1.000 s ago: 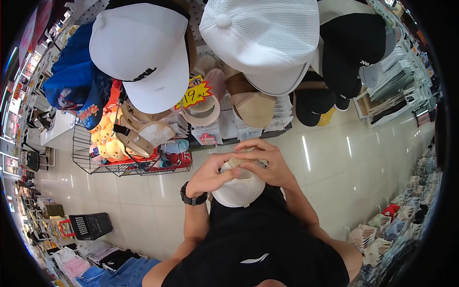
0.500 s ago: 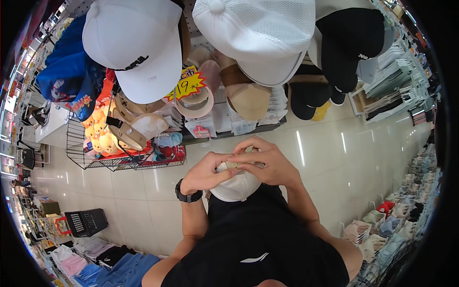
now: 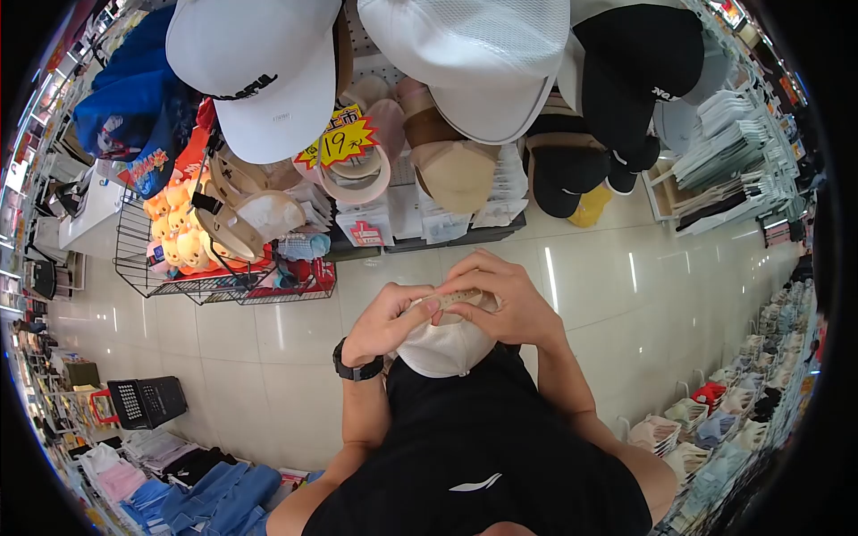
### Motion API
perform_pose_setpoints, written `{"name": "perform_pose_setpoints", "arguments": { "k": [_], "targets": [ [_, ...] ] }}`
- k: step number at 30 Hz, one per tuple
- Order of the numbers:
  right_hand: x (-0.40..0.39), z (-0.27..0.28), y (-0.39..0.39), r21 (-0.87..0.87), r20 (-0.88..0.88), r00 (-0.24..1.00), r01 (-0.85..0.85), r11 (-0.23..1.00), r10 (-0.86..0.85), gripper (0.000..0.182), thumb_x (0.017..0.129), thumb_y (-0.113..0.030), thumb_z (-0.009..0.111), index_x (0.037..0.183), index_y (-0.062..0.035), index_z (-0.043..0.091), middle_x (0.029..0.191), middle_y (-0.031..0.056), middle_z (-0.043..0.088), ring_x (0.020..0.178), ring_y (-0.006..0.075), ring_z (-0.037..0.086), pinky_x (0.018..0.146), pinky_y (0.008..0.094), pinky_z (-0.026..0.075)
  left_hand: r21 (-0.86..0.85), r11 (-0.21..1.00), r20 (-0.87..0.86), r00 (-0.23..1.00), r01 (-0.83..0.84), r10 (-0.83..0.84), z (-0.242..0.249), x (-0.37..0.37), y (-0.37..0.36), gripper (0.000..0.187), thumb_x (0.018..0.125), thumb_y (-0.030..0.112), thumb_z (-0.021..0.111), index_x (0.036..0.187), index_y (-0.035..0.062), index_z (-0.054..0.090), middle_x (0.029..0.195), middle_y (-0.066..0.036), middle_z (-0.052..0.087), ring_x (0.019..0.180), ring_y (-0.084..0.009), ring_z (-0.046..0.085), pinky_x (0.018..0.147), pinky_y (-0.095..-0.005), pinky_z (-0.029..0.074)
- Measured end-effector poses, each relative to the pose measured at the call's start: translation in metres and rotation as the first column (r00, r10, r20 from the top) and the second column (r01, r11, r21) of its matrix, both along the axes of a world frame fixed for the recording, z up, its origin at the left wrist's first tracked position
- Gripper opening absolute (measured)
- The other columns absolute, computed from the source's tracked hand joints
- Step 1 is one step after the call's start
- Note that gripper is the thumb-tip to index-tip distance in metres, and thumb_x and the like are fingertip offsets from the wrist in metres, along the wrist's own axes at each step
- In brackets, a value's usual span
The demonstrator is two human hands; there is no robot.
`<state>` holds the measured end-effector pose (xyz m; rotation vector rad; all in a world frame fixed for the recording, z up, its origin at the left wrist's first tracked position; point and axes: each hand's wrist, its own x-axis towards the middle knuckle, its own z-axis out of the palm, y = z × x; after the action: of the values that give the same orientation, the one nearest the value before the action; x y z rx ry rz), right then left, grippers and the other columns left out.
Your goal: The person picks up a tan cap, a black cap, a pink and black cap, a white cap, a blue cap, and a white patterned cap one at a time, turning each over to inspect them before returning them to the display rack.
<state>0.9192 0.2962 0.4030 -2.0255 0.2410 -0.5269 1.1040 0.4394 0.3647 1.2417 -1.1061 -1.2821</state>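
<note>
A cream cap (image 3: pixel 440 351) is held close in front of my chest, its rounded crown toward me. My left hand (image 3: pixel 393 322), with a black watch (image 3: pixel 356 361) on the wrist, pinches one end of the cap's back strap (image 3: pixel 459 297) between thumb and fingers. From the other side, my right hand (image 3: pixel 502 302) grips the same strap, fingers curled over it. A row of small holes shows along the strap. The cap's brim is hidden.
Ahead hang white caps (image 3: pixel 255 76), a black cap (image 3: pixel 636 67) and beige visors, with a yellow price tag (image 3: pixel 338 143). A wire basket (image 3: pixel 143 268) of plush toys stands ahead left. A black shopping basket (image 3: pixel 147 402) is on the left; clothing racks (image 3: pixel 715 420) line the right.
My hands have shifted slightly on the strap, and more of its holed length shows between them. The view has moved a little, so the displays sit slightly higher and further left.
</note>
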Motion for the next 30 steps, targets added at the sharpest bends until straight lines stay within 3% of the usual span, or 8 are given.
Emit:
{"name": "perform_pose_setpoints", "arguments": {
  "k": [2, 4, 6, 7, 9, 12, 23, 30],
  "targets": [
    [-0.005, 0.002, 0.000, 0.041, -0.014, 1.000, 0.026, 0.999, -0.025, 0.025, 0.082, -0.011, 0.083, 0.104, -0.0029, 0.073, 0.103, 0.0103, 0.068, 0.095, 0.0288, 0.066, 0.084, 0.0369, 0.053, -0.025, 0.999, 0.027, 0.999, 0.025, -0.024, 0.000, -0.002, 0.003, 0.031, 0.104, 0.020, 0.056, 0.082, 0.0017, 0.067, 0.061, 0.005, 0.049, 0.052, -0.0033, 0.034, 0.048, -0.0262, 0.024],
    [-0.010, 0.002, 0.001, 0.083, -0.029, 0.998, 0.055, 0.995, -0.053, 0.028, 0.081, -0.014, 0.084, 0.103, -0.0020, 0.073, 0.101, 0.0113, 0.069, 0.093, 0.0279, 0.067, 0.083, 0.0363, 0.054, -0.011, 0.999, 0.034, 0.998, 0.050, -0.050, 0.010, 0.000, 0.005, 0.030, 0.103, 0.020, 0.057, 0.081, 0.0022, 0.065, 0.060, 0.004, 0.047, 0.056, -0.0049, 0.035, 0.051, -0.0273, 0.026],
    [-0.013, -0.005, 0.003, 0.098, -0.025, 0.993, 0.121, 0.988, -0.120, 0.030, 0.081, -0.018, 0.086, 0.099, -0.0008, 0.070, 0.089, 0.0110, 0.067, 0.081, 0.0199, 0.065, 0.075, 0.0337, 0.052, 0.003, 0.997, 0.042, 0.996, 0.078, -0.078, 0.014, -0.001, 0.007, 0.029, 0.102, 0.020, 0.057, 0.080, 0.0027, 0.064, 0.060, 0.003, 0.044, 0.059, -0.0065, 0.036, 0.054, -0.0284, 0.028],
    [-0.016, -0.011, 0.001, 0.097, -0.024, 0.992, 0.123, 0.988, -0.121, 0.030, 0.081, -0.018, 0.086, 0.099, -0.0008, 0.070, 0.089, 0.0110, 0.067, 0.081, 0.0199, 0.065, 0.075, 0.0337, 0.052, -0.007, 0.997, 0.028, 0.997, 0.075, -0.075, 0.014, -0.001, 0.008, 0.029, 0.102, 0.020, 0.057, 0.080, 0.0025, 0.064, 0.060, 0.003, 0.044, 0.059, -0.0069, 0.035, 0.054, -0.0284, 0.028],
    [-0.024, -0.021, -0.004, 0.141, -0.177, 0.984, 0.028, 0.990, -0.003, 0.029, 0.084, -0.019, 0.086, 0.094, -0.0008, 0.067, 0.078, 0.0071, 0.062, 0.074, 0.0114, 0.056, 0.068, 0.0302, 0.046, -0.017, 0.997, 0.013, 0.997, 0.073, -0.072, 0.014, -0.002, 0.009, 0.029, 0.101, 0.019, 0.057, 0.079, 0.0024, 0.064, 0.060, 0.003, 0.045, 0.058, -0.0072, 0.035, 0.054, -0.0283, 0.028],
    [-0.028, -0.027, 0.002, 0.275, -0.140, 0.990, 0.025, 0.961, 0.014, 0.025, 0.088, -0.018, 0.083, 0.089, -0.0014, 0.064, 0.073, 0.0023, 0.058, 0.072, 0.0081, 0.048, 0.064, 0.0275, 0.041, -0.055, 0.994, 0.034, 0.996, 0.090, -0.088, 0.011, -0.003, 0.011, 0.028, 0.101, 0.018, 0.058, 0.078, 0.0019, 0.064, 0.060, 0.002, 0.046, 0.058, -0.0072, 0.036, 0.054, -0.0287, 0.029],
    [-0.035, -0.035, 0.010, 0.516, -0.038, 0.994, -0.065, 0.854, 0.099, 0.016, 0.099, -0.015, 0.067, 0.093, -0.0014, 0.063, 0.079, -0.0011, 0.057, 0.076, 0.0062, 0.047, 0.067, 0.0256, 0.039, -0.079, 0.997, 0.028, 0.999, -0.017, 0.019, -0.003, -0.008, 0.019, 0.020, 0.100, 0.017, 0.064, 0.089, -0.0002, 0.066, 0.078, -0.002, 0.065, 0.076, -0.0102, 0.054, 0.070, -0.0281, 0.043],
    [-0.035, -0.040, 0.017, 0.590, 0.089, 0.991, -0.137, 0.796, 0.105, 0.019, 0.100, -0.014, 0.064, 0.086, -0.0018, 0.057, 0.078, -0.0025, 0.053, 0.075, 0.0053, 0.044, 0.067, 0.0242, 0.037, -0.125, 0.992, 0.032, 0.999, -0.018, 0.022, 0.003, -0.015, 0.020, 0.022, 0.098, 0.020, 0.065, 0.086, 0.0009, 0.065, 0.077, -0.002, 0.066, 0.072, -0.0092, 0.057, 0.067, -0.0263, 0.043]
  ]
}}
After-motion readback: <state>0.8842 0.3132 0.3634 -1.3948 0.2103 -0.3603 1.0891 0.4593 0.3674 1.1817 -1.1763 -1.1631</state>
